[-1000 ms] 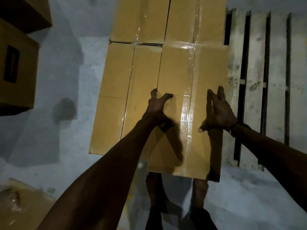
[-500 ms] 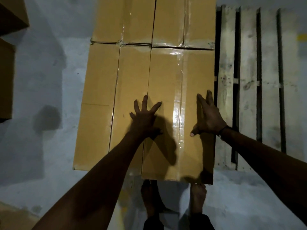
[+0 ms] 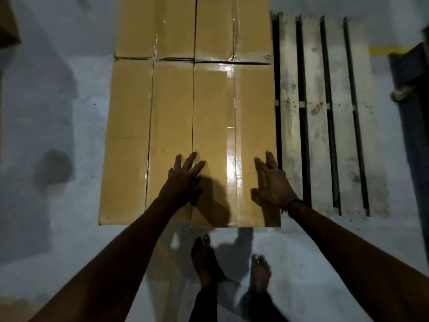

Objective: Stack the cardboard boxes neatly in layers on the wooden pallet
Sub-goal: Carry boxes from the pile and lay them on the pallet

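Tan taped cardboard boxes fill the left part of the wooden pallet (image 3: pixel 318 117), whose bare slats show on the right. The near right box (image 3: pixel 234 108) lies flush beside the near left box (image 3: pixel 148 140), with two more boxes (image 3: pixel 195 29) behind them. My left hand (image 3: pixel 183 180) rests flat with fingers spread across the seam between the two near boxes. My right hand (image 3: pixel 271 182) lies open on the right edge of the near right box. Neither hand grips anything.
Grey concrete floor surrounds the pallet. My bare feet (image 3: pixel 232 263) stand just in front of the boxes. A dark blue object (image 3: pixel 415 94) stands at the right edge. The corner of another box (image 3: pixel 7 22) shows at the top left.
The near right box has slid forward and straightened, now lined up with its neighbours. My left hand went from clawed to flat and spread. The view has shifted right.
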`<action>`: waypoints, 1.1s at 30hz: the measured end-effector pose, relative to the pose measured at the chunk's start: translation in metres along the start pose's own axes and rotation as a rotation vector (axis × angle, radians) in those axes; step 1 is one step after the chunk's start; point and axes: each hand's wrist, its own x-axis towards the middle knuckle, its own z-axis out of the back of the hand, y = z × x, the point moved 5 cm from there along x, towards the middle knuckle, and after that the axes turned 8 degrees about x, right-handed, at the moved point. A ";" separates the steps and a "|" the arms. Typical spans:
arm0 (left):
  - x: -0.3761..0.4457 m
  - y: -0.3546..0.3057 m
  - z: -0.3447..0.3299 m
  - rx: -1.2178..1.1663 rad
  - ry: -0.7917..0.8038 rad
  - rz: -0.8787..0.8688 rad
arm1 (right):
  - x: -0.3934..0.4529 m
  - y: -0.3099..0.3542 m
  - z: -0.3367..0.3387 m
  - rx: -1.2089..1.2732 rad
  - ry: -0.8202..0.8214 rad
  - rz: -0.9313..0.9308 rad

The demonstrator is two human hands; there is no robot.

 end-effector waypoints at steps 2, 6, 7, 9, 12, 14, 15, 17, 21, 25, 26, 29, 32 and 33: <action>-0.018 0.003 -0.016 -0.014 0.007 -0.003 | -0.019 -0.002 -0.014 0.017 -0.024 -0.003; -0.044 0.019 -0.064 -0.034 0.010 -0.040 | -0.051 -0.011 -0.032 0.026 -0.113 0.047; -0.056 0.019 -0.067 -0.052 0.014 -0.045 | -0.059 -0.014 -0.037 0.031 -0.123 0.057; -0.079 0.011 -0.067 -0.082 0.020 -0.052 | -0.071 -0.020 -0.046 0.024 -0.132 0.089; -0.092 0.005 -0.067 -0.108 0.005 -0.070 | -0.079 -0.024 -0.052 -0.013 -0.158 0.126; -0.094 0.003 -0.068 -0.106 -0.020 -0.063 | -0.079 -0.026 -0.054 -0.011 -0.165 0.147; -0.093 0.003 -0.070 -0.111 -0.027 -0.057 | -0.078 -0.027 -0.053 0.000 -0.170 0.151; -0.093 0.003 -0.075 -0.103 -0.048 -0.051 | -0.077 -0.029 -0.053 0.036 -0.179 0.166; -0.090 0.004 -0.081 -0.073 -0.070 -0.048 | -0.073 -0.030 -0.052 0.078 -0.186 0.179; -0.088 0.005 -0.082 -0.090 -0.088 -0.048 | -0.069 -0.031 -0.049 0.111 -0.191 0.178; -0.088 0.004 -0.084 -0.086 -0.088 -0.045 | -0.069 -0.032 -0.050 0.114 -0.181 0.175; -0.087 0.001 -0.084 -0.068 -0.096 -0.034 | -0.069 -0.032 -0.049 0.112 -0.180 0.170; -0.083 0.000 -0.082 -0.058 -0.073 -0.012 | -0.068 -0.029 -0.047 0.101 -0.183 0.167; -0.082 0.000 -0.082 -0.049 -0.070 -0.003 | -0.068 -0.029 -0.046 0.101 -0.181 0.160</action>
